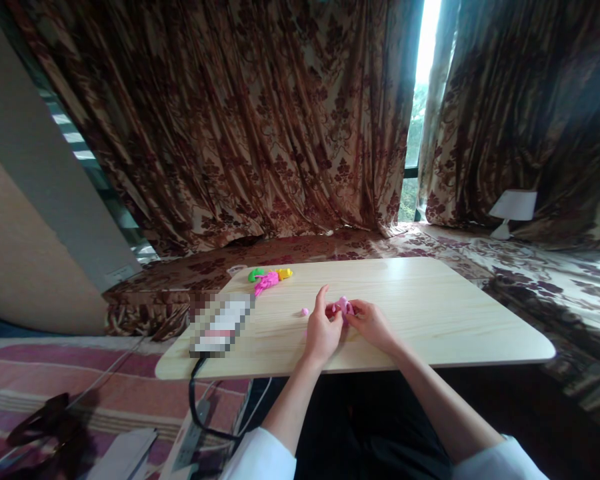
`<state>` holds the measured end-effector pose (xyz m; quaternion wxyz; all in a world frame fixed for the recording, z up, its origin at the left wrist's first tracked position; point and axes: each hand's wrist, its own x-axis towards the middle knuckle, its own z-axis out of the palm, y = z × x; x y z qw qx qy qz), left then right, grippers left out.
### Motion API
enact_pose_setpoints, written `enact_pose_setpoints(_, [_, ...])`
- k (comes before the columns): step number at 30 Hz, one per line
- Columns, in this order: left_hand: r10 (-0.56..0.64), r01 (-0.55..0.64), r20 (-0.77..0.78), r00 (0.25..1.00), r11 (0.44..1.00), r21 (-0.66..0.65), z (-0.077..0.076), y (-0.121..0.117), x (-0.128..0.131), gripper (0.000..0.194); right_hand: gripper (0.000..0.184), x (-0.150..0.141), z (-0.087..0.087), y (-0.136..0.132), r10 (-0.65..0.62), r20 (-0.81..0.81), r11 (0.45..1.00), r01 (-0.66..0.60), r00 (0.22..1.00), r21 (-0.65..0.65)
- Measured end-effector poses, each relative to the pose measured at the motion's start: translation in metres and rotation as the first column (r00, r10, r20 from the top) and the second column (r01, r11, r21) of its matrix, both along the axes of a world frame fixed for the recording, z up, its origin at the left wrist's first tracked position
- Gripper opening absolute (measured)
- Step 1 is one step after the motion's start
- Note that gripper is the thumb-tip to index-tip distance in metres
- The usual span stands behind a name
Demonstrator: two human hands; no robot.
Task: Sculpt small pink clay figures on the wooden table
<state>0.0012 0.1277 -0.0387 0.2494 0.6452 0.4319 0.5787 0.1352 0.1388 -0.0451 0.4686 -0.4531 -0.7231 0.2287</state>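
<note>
My left hand [323,330] and my right hand [373,323] meet over the middle of the light wooden table [460,307]. Between their fingertips is a small lumpy piece of pink modelling clay [343,305]. The left thumb presses against it from the left, while that hand's index finger points up. On the right side, the thumb and fingers pinch the same piece. A little pink ball [305,312] lies on the tabletop left of my left hand. Parts of the clay are hidden behind the fingers.
Bright pink [267,283], green [255,274] and yellow [285,274] items sit together at the table's far left. A blurred-out device [225,327] with a black cable [193,393] lies nearer on the left. A white lamp [513,207] stands on the ledge behind.
</note>
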Motion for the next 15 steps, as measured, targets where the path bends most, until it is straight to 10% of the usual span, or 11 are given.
enact_pose_setpoints(15, [-0.044,0.044,-0.003,0.999,0.999,-0.031,0.0014,-0.0024,-0.0006,0.062,0.017,0.0013,0.0005,-0.0002,-0.002,-0.003,1.0,0.002,1.0,0.008])
